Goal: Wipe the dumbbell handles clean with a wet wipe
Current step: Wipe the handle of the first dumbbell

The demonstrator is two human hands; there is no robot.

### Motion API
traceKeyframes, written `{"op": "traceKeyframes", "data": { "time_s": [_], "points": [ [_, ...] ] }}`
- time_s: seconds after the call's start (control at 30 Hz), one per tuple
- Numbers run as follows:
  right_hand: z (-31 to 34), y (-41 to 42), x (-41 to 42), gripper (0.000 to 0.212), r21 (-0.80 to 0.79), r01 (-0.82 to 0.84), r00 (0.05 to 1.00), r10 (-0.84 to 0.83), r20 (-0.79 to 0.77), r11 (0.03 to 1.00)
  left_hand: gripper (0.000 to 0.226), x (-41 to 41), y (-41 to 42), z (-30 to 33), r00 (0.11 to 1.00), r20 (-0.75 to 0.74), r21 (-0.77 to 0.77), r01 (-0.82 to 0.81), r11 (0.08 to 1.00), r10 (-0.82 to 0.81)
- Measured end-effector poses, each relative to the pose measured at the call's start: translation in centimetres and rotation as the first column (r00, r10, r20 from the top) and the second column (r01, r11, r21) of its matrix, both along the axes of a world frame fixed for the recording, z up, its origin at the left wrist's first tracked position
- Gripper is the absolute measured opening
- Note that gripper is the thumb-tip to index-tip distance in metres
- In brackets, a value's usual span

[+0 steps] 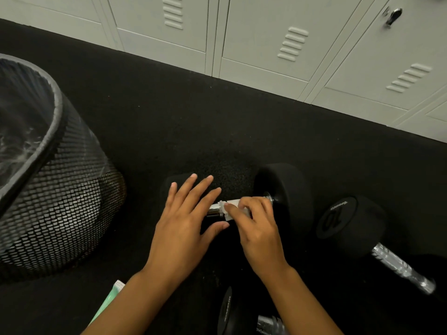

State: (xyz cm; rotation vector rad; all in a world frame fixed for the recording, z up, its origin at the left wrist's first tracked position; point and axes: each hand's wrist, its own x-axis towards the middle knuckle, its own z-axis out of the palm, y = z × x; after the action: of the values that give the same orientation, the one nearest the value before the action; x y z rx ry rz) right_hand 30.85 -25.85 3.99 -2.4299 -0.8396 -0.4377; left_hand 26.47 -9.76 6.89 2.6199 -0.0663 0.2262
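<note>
On a black rubber floor [169,112] before grey lockers [266,44], the right hand [256,228] pinches a wet wipe [231,205] around the dumbbell handle [214,211]. The left hand [183,221] hovers, fingers spread, perhaps touching the dumbbell's hidden end. A mesh bin [60,197] stands left.

A black wire-mesh waste bin [55,189] lined with a clear plastic bag stands at the left on the black speckled rubber floor [169,112], while a row of pale grey metal lockers [278,44] with louvred vents runs along the back.
</note>
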Motion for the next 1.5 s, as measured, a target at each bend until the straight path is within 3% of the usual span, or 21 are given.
{"op": "traceKeyframes", "data": {
  "time_s": [0.3,0.43,0.53,0.63,0.73,0.87,0.93,1.03,1.17,1.33,1.5],
  "points": [
    [1.9,-0.9,0.7,0.008,0.16,-0.047,0.984,0.019,0.175,0.986,0.027,2.0,-2.2,1.1,0.996,0.087,-0.016,0.038,0.999,-0.037],
    [2.2,-1.6,1.0,0.014,0.119,-0.08,0.995,0.072,0.068,0.99,0.029,2.4,-3.0,0.9,0.994,0.109,0.008,0.032,0.999,-0.032],
    [2.5,-3.0,1.5,0.022,0.041,0.008,1.0,-0.008,0.018,0.999,0.007,2.9,-3.8,0.2,0.994,0.096,0.089,0.039,0.995,-0.048],
    [3.0,-4.1,2.0,0.027,-0.025,0.189,0.981,-0.187,0.055,0.982,0.022,3.6,-5.1,-0.2,0.995,-0.022,0.209,0.1,0.973,-0.098],
    [2.7,-4.8,2.6,0.037,-0.075,0.25,0.968,-0.252,-0.009,0.965,0.033,3.2,-6.5,-0.1,0.966,-0.235,0.202,0.16,0.966,-0.111],
    [1.0,-5.2,3.0,0.052,-0.17,0.263,0.95,-0.286,-0.128,0.95,0.052,2.5,-7.0,-1.9,0.976,-0.206,0.193,0.116,0.974,-0.075],
    [0.3,-5.1,3.0,0.053,-0.219,0.275,0.946,-0.304,-0.111,0.936,0.045,2.8,-7.2,-2.4,0.982,-0.185,0.188,0.075,0.979,-0.04],
    [-0.1,-4.9,3.0,0.051,-0.223,0.303,0.94,-0.329,-0.091,0.927,0.049,4.0,-7.1,-2.6,0.956,-0.29,0.25,0.118,0.961,-0.042],
    [-0.2,-5.0,3.0,0.051,-0.22,0.309,0.941,-0.331,-0.071,0.925,0.053,4.3,-6.5,-2.8,0.972,-0.232,0.212,0.082,0.974,-0.032],
    [-0.3,-4.9,2.9,0.051,-0.201,0.324,0.938,-0.341,-0.058,0.924,0.045,4.0,-6.8,-2.0,0.952,-0.305,0.38,0.102,0.919,0.02],
    [-0.2,-4.9,2.8,0.052,-0.218,0.323,0.938,-0.343,-0.06,0.921,0.049,5.3,-6.6,-1.6,0.956,-0.291,0.295,0.113,0.949,-0.024]
  ]
}}
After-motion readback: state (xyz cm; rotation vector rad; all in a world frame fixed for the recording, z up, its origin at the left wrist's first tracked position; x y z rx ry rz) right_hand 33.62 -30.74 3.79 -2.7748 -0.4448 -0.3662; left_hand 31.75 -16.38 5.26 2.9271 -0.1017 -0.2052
